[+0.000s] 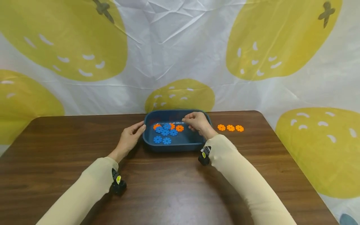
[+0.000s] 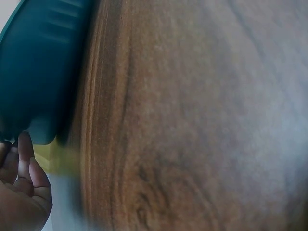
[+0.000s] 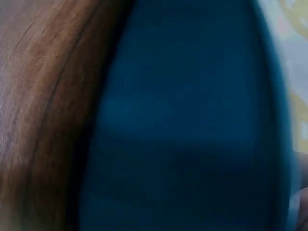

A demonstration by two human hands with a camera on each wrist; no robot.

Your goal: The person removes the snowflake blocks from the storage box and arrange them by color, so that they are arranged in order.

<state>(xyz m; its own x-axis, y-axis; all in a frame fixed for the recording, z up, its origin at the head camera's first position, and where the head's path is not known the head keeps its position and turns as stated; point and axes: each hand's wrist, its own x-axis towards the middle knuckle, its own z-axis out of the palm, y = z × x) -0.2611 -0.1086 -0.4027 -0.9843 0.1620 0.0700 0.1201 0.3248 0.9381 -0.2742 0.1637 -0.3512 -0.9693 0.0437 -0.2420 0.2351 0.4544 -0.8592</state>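
Note:
A dark blue plastic basin (image 1: 171,148) stands near the table's back edge. Several blue flower-shaped discs (image 1: 165,132) and a few orange ones (image 1: 179,128) lie inside it, mostly on its left side. At the basin's left end my left hand (image 1: 128,137) holds the rim between thumb and fingers; in the left wrist view its fingertips meet the basin's end. Over the basin's right half is my right hand (image 1: 198,122), fingers bent and fingertips close together. Whether anything is between them cannot be seen. The basin's outer wall (image 3: 178,110) hides most of that hand in the right wrist view.
Three orange discs (image 1: 230,128) lie in a row on the wooden table (image 1: 174,184), right of the basin. A white cloth (image 1: 168,56) with yellow fruit prints hangs directly behind the table. Each wrist carries a small black camera (image 1: 204,156).

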